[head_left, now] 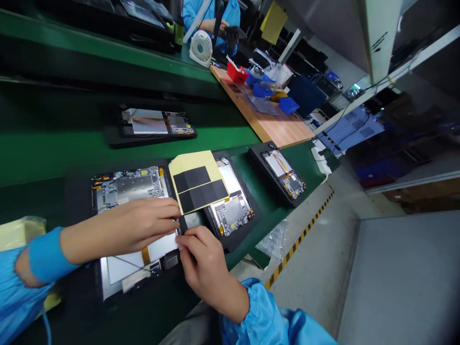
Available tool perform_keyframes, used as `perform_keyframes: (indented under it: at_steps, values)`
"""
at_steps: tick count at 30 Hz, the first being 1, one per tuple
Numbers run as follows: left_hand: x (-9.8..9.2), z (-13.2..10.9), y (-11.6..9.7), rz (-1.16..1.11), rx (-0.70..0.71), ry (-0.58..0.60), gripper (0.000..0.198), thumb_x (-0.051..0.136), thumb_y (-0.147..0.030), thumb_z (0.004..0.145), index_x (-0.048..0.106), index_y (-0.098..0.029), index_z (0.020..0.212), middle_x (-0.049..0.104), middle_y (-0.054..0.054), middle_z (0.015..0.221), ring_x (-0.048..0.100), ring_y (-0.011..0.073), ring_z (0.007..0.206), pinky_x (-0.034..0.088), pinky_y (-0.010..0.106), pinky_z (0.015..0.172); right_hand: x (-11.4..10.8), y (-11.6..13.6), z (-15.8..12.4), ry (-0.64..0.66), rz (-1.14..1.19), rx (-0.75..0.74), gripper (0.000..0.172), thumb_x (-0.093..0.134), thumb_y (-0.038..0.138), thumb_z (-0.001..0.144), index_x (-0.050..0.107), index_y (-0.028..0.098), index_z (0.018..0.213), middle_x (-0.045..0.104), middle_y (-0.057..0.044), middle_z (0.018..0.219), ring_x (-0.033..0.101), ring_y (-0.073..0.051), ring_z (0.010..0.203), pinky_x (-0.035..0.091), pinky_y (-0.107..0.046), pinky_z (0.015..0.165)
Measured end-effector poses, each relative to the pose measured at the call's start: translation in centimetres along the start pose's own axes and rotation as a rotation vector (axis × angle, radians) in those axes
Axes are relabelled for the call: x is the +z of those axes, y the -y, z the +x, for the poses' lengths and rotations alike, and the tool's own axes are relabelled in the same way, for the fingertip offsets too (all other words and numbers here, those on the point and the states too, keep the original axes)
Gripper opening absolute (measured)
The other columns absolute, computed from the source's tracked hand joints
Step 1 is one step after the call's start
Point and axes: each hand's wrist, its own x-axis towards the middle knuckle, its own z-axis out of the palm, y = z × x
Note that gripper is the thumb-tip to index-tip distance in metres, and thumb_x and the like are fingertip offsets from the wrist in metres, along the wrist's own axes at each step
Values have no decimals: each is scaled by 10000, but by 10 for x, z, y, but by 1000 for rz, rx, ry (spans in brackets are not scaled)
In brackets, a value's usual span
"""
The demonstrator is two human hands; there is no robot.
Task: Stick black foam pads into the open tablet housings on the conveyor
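Note:
An opened tablet (135, 186) with bare circuit board and pale battery lies in front of me on a black pad. Across it reaches my left hand (143, 223), closed, its fingertips at the tablet's right edge. My right hand (204, 263) is pinched at that same edge, its fingertips close to those of the left. Whatever the fingertips hold, if anything, is too small to make out. Just beyond them, a yellow backing sheet (189, 160) bearing black rectangular stickers (203, 196) partly covers a second opened tablet (233, 211).
More opened tablets lie at the back (149, 125) and right (283, 167). A yellow stack (21, 232) sits by my left sleeve. Farther off are a small white fan (201, 48), a wooden table (266, 127) with blue and red bins, and a co-worker in blue (192, 12).

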Motion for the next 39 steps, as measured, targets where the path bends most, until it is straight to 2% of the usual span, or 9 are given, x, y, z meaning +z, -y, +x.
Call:
perform_keyframes:
  at_steps: [4, 8, 12, 16, 22, 25, 30, 34, 39]
  values:
    - [-3, 8, 4, -62, 15, 36, 338, 423, -208, 1108, 707, -213, 925, 700, 61, 901, 639, 213, 866, 487, 334, 774, -41, -12, 40, 219, 96, 7, 192, 606, 213, 1031, 797, 227, 1038, 767, -66, 962, 729, -206, 883, 589, -306, 803]
    - [-1, 9, 4, -133, -64, -6, 362, 422, -250, 1121, 717, -211, 916, 651, 48, 813, 596, 201, 792, 436, 324, 697, -75, -49, 115, 9, -105, 86, 204, 615, 189, 1017, 798, 217, 1104, 745, -70, 1037, 701, -202, 911, 557, -340, 865]
    - [-2, 9, 0, -112, -82, -18, 360, 412, -265, 1126, 736, -223, 976, 662, 38, 790, 599, 198, 763, 415, 323, 687, -75, -85, 160, 142, -249, 138, 193, 735, 145, 935, 814, 159, 1110, 680, -59, 979, 655, -168, 805, 520, -299, 781]
    - [-10, 14, -5, -79, -120, 15, 314, 438, -248, 1109, 750, -238, 1071, 713, 35, 848, 642, 198, 783, 428, 315, 692, -65, -97, 158, 132, -261, 126, 160, 694, 111, 949, 815, 173, 1033, 675, -48, 961, 641, -161, 811, 505, -289, 779]
    - [-13, 37, -6, -16, -193, 99, 296, 481, -255, 1085, 743, -233, 950, 713, 24, 812, 654, 215, 768, 459, 338, 708, -62, -98, 151, 114, -268, 109, 125, 673, 106, 941, 761, 192, 916, 668, -32, 919, 634, -169, 813, 504, -289, 793]
    - [-5, 55, -1, 77, -197, 50, 284, 482, -233, 1071, 752, -208, 985, 753, 56, 926, 696, 238, 871, 520, 356, 786, -61, -100, 151, 105, -280, 109, 126, 642, 105, 942, 712, 204, 911, 666, -26, 924, 625, -171, 802, 499, -292, 790]
    - [21, 73, 11, 218, -174, -47, 345, 482, -213, 1042, 701, -121, 1292, 741, 177, 1323, 706, 309, 1207, 551, 458, 1064, -59, -103, 149, 100, -303, 88, 119, 577, 129, 964, 632, 223, 916, 660, -38, 948, 617, -196, 858, 484, -309, 814]
    - [34, 73, 16, 250, -150, -26, 385, 487, -204, 1024, 682, -94, 1339, 720, 200, 1374, 719, 329, 1216, 579, 478, 1054, -59, -107, 147, 89, -302, 73, 143, 485, 160, 1015, 592, 228, 949, 652, -56, 967, 615, -216, 903, 482, -328, 851]
    - [33, 70, 17, 251, -153, -11, 389, 494, -210, 1031, 679, -101, 1355, 713, 196, 1392, 721, 320, 1220, 594, 463, 1044, -60, -110, 146, 74, -271, 77, 151, 462, 186, 1037, 611, 205, 1045, 647, -75, 1035, 628, -218, 924, 498, -340, 875]
